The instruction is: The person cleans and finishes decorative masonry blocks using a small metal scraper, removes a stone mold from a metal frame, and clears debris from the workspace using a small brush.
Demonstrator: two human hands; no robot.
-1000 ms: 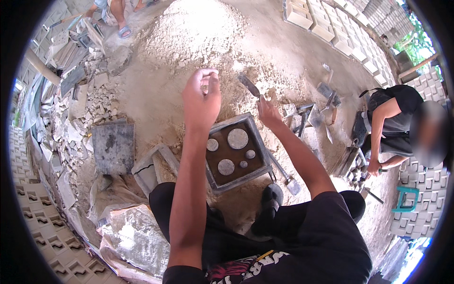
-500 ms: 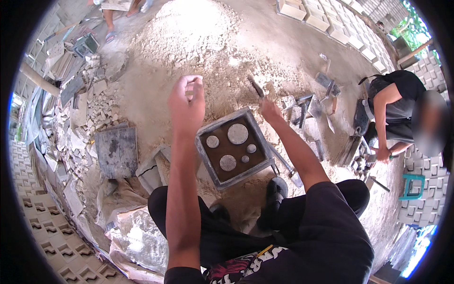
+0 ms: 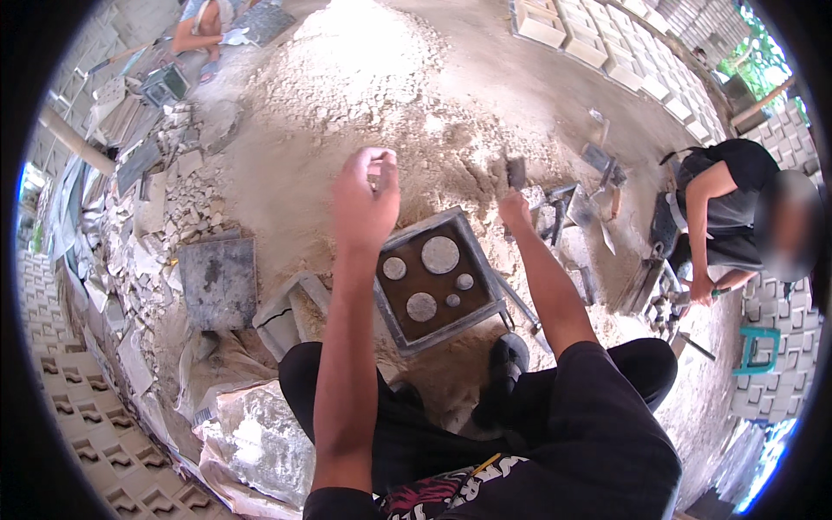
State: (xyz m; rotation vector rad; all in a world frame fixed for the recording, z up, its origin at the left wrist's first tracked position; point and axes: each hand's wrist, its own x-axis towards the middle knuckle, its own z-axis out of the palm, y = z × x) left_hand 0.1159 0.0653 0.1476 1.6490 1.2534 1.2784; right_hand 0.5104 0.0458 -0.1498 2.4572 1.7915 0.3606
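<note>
My right hand (image 3: pixel 515 211) is closed round the handle of a small trowel (image 3: pixel 516 173), its dark blade pointing away from me over the loose pale powder. My left hand (image 3: pixel 368 199) hovers left of the trowel, above the powder's near side. Its fingers are loosely curled with a gap to the thumb, and nothing shows in them. Between my forearms, in front of my feet, a square grey mould frame (image 3: pixel 400 333) lies on the ground. Inside it, several round grey discs (image 3: pixel 440 255) of different sizes rest on a brown base.
A bright powder heap (image 3: pixel 364 61) rises ahead. Rubble (image 3: pixel 186 178) and a dark square plate (image 3: pixel 218 282) lie left. Hand tools (image 3: pixel 572 204) are scattered right, where a person (image 3: pixel 719 199) crouches. Another person (image 3: pixel 208 30) is at the far left. Pale blocks (image 3: pixel 598 48) line the back.
Both hands have moved slightly right in the view, and the trowel blade has swung from pointing left to pointing straight away. The far-left person now reaches a gloved hand lower.
</note>
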